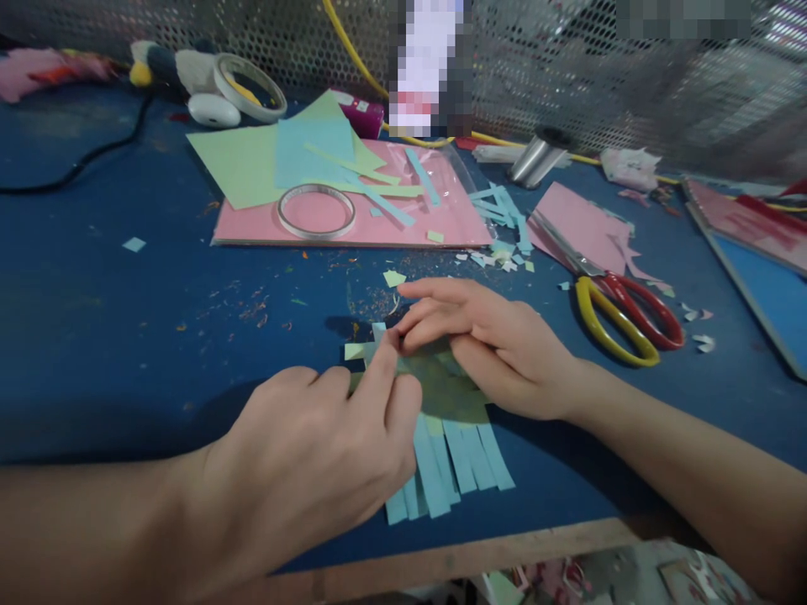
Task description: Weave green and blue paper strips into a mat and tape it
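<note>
A woven paper mat (450,395) of green and light blue strips lies on the blue table near its front edge, with loose blue strip ends (454,466) fanning toward me. My left hand (315,445) rests over the mat's left side, its index fingertip pinching a strip end at the top left corner. From the right, my right hand (485,336) lies flat on the mat, fingers pointing left and touching that same corner.
Red and yellow scissors (621,315) lie to the right on pink paper scraps. Behind the mat are a pink sheet (403,223) with a tape ring (316,210), green and blue sheets, cut strips and a metal cylinder (535,155). Paper bits litter the table (126,336).
</note>
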